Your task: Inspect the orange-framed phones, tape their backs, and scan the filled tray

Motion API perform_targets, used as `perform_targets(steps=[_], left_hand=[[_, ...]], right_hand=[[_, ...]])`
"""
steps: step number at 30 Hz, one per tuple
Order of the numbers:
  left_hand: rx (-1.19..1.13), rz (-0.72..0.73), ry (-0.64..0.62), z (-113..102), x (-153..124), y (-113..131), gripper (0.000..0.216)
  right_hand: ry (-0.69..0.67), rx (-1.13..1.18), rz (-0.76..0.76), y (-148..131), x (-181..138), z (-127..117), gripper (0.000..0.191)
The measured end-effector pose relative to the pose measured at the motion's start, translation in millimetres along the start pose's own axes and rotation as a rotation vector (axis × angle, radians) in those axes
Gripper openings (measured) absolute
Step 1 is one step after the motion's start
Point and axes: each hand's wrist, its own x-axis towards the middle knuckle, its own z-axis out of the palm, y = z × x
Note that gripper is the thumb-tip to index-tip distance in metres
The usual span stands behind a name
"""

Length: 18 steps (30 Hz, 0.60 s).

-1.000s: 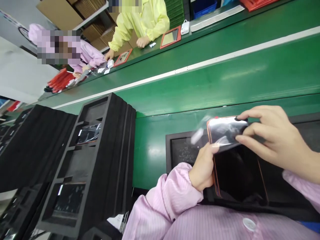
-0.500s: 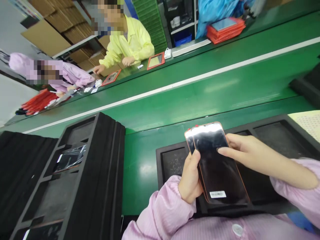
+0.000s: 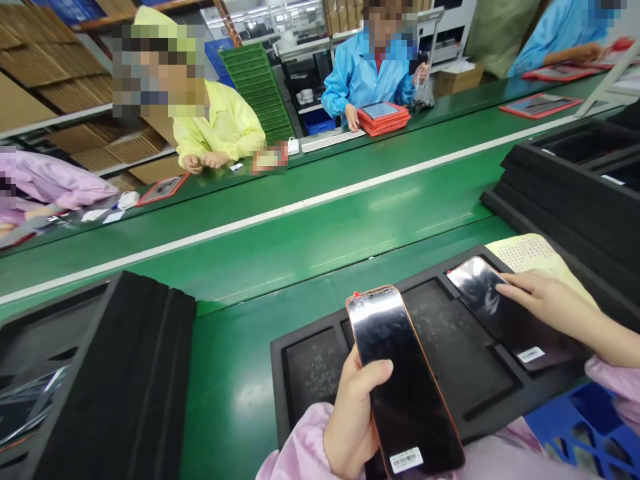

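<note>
From where I stand, the person's left hand (image 3: 356, 410) is closed around a phone (image 3: 407, 383), gripping it at its 9 o'clock edge with the thumb laid over the dark screen. The phone leans with its top toward 11 o'clock and its bottom toward 5, a white label (image 3: 407, 460) near the lower end and a red dot (image 3: 356, 294) at the top corner; most of its length extends past the fingers. At 2 o'clock from that hand, the right hand (image 3: 547, 300) touches a second phone (image 3: 505, 317), fingertips on its upper right edge; I can't tell whether they pinch it or just rest there. That second phone lies face up at the right-hand compartment of a black foam tray (image 3: 277, 380), which spreads beneath both hands. A yellow printed sheet (image 3: 525, 252) shows at 1 o'clock of the right hand, a blue basket (image 3: 565, 427) at 6. Farther out, stacked foam trays (image 3: 150, 360) stand at 9 o'clock on the green bench (image 3: 225, 373). Across it, a co-worker in yellow (image 3: 220, 127) sits at 11 o'clock, another in blue (image 3: 373, 83) at 12, one hand beside a red stack (image 3: 384, 125).
</note>
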Motion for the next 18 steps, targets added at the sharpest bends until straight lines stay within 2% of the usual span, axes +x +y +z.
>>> perform_targets(steps=[2,5,8,10,13,15,18], left_hand=[[0.03,0.009,0.0,0.7,-0.1,-0.8,0.027],[0.079,0.012,0.0,2.9,1.4,-2.4,0.029],[0.101,0.002,-0.013,5.5,2.9,-3.4,0.034],[0.113,0.003,-0.018,6.1,3.5,-3.4,0.038],[0.158,0.016,-0.015,4.6,4.1,-2.9,0.043],[0.188,0.011,-0.01,3.1,4.8,-2.4,0.043],[0.195,0.009,-0.012,2.1,6.2,-0.9,0.041]], right_hand=[[0.023,-0.123,-0.053,-1.8,-1.5,5.8,0.056],[0.045,-0.186,-0.275,-31.1,4.0,9.8,0.05],[-0.034,0.066,-0.488,-80.4,13.4,17.8,0.029],[-0.077,0.22,-0.553,-113.6,20.5,27.5,0.025],[-0.137,0.298,-0.622,-149.3,33.0,44.8,0.026],[-0.116,0.278,-0.691,-159.8,39.8,53.6,0.025],[0.01,0.278,-0.83,-156.9,37.1,56.7,0.022]])
